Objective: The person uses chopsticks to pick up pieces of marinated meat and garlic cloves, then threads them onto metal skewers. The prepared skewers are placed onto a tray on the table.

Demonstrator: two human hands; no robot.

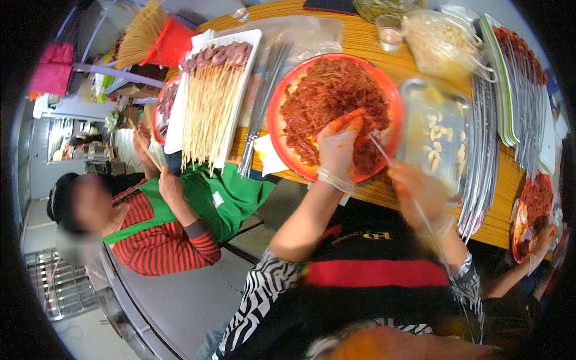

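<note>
A round red tray (pixel 275 118) heaped with red marinated meat pieces (pixel 335 90) lies in front of me on the wood-patterned table. My left hand (pixel 340 141), in a clear plastic glove stained with marinade, rests at the near part of the heap, fingertips red; whether it pinches a piece is hidden. My right hand (pixel 416 191), gloved and blurred, is at the tray's lower right edge, closed on a long metal skewer (pixel 391 158). The skewer's tip points at the meat beside my left hand, its shaft running back past my right forearm.
Right of the tray are a metal pan (pixel 407 121) with pale pieces, metal skewers (pixel 481 148) and a tray of loaded skewers (pixel 524 81). To the left lie bare skewers (pixel 265 103) and a white tray (pixel 245 90) of meat on wooden sticks. Co-workers sit on both sides.
</note>
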